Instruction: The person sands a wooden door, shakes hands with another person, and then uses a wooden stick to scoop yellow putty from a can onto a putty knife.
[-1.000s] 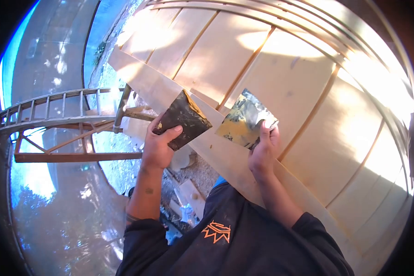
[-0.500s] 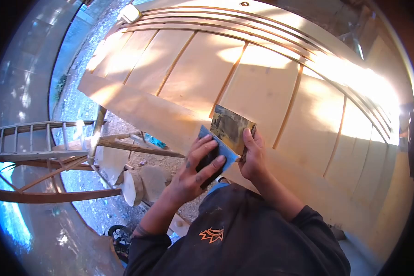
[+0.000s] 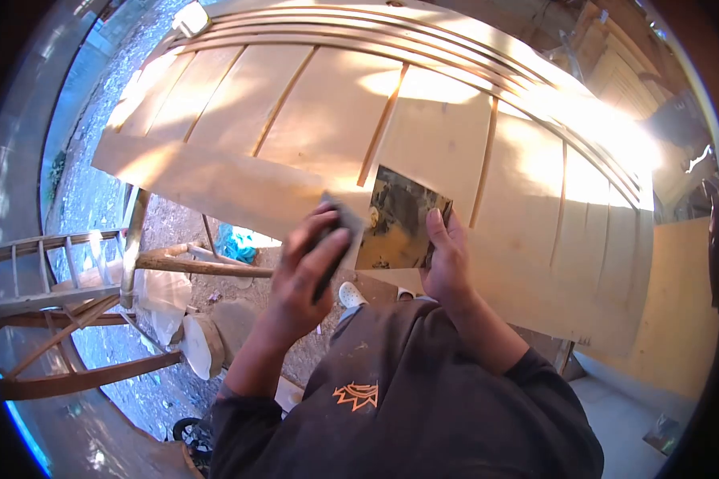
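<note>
My left hand (image 3: 299, 267) is closed round a dark sanding block (image 3: 339, 247), tilted on edge, with a thin grey sheet along its face. In my right hand (image 3: 447, 259) is a flat square board (image 3: 403, 219) smeared with black and yellow stains, its right edge pinched between thumb and fingers. The block is just left of the board, a small gap between them. Both hands are above the near edge of a large pale wooden panel (image 3: 319, 120) crossed by narrow brown strips.
Long curved strips (image 3: 359, 36) run along the panel's far side, where a white block (image 3: 191, 19) rests. To the left are a wooden ladder (image 3: 56, 259), a timber trestle (image 3: 192, 263) and a round wood slab (image 3: 203, 346). Blue plastic (image 3: 237, 243) lies on the ground.
My left hand has drawn the sanding block left, away from the stained board, and turned it on edge. More of the board's face shows now. The view has shifted slightly.
</note>
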The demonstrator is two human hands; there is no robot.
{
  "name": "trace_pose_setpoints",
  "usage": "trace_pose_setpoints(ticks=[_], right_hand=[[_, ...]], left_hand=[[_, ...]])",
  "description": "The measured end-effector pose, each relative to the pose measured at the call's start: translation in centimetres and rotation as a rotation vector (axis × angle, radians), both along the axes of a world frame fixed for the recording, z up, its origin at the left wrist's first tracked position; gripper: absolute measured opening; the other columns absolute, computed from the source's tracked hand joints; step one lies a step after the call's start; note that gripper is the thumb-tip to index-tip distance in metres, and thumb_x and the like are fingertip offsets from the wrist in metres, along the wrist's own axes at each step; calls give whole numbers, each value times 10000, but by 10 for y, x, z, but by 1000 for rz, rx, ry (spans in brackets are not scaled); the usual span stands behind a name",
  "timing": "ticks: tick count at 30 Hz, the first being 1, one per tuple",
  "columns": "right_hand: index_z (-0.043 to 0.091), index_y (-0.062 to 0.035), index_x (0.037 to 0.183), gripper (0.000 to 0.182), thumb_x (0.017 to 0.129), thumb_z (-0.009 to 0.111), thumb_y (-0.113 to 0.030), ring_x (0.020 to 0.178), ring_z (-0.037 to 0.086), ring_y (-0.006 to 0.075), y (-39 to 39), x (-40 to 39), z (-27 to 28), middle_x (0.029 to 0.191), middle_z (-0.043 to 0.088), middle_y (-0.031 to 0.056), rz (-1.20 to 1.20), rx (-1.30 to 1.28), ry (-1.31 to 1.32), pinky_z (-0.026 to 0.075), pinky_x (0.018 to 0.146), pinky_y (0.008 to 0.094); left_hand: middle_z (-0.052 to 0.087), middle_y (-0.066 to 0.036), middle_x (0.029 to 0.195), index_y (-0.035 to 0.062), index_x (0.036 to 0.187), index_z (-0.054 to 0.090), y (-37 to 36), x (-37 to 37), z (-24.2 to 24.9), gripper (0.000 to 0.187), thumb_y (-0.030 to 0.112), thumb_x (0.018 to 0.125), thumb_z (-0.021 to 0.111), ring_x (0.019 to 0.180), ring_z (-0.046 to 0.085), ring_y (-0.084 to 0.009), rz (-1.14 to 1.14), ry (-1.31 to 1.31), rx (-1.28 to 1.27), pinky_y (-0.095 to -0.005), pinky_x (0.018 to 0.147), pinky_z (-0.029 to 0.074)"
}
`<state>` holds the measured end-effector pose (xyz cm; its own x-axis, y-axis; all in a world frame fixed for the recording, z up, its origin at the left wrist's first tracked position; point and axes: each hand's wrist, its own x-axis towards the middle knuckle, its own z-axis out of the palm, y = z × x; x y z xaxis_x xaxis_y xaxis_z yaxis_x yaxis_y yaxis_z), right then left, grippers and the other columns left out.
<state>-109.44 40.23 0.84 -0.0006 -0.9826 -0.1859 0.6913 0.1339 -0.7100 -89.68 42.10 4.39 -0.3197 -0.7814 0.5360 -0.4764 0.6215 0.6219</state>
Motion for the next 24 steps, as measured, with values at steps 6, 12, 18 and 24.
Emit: trace_pose_setpoints(ticks=[6,12,18,24], right_hand=[[475,-4,1173,302,959,455,-216,981,593,191,-4,-39,6,1101,586,97,-197,-85,75,504,851,324],[477,11,1177,304,961,449,-201,1002,593,201,3,-56,-17,1127,583,108,-276,-65,177,502,854,323],[521,5,1110,257,964,453,-196,909,564,128,15,-56,-29,1029,594,61,-260,15,274,467,807,266],[543,9,1066,230,966,455,-179,888,504,88,13,-26,-31,952,587,24,-165,-67,519,410,826,250]], left_hand=[[502,-175,1180,40,1195,545,-38,24,-26,477,-69,731,524,1108,480,-350,65,-571,264,-418,921,434],[572,-148,1098,36,1090,603,-55,-16,-26,385,-62,742,471,1053,529,-322,-190,-805,346,-392,886,436],[631,-162,968,72,933,671,-27,27,21,288,-28,705,527,939,601,-304,-392,-1188,746,-394,809,479],[615,-109,1105,105,1095,638,-29,17,75,497,-127,681,491,1016,578,-319,-123,-477,375,-408,841,479]])
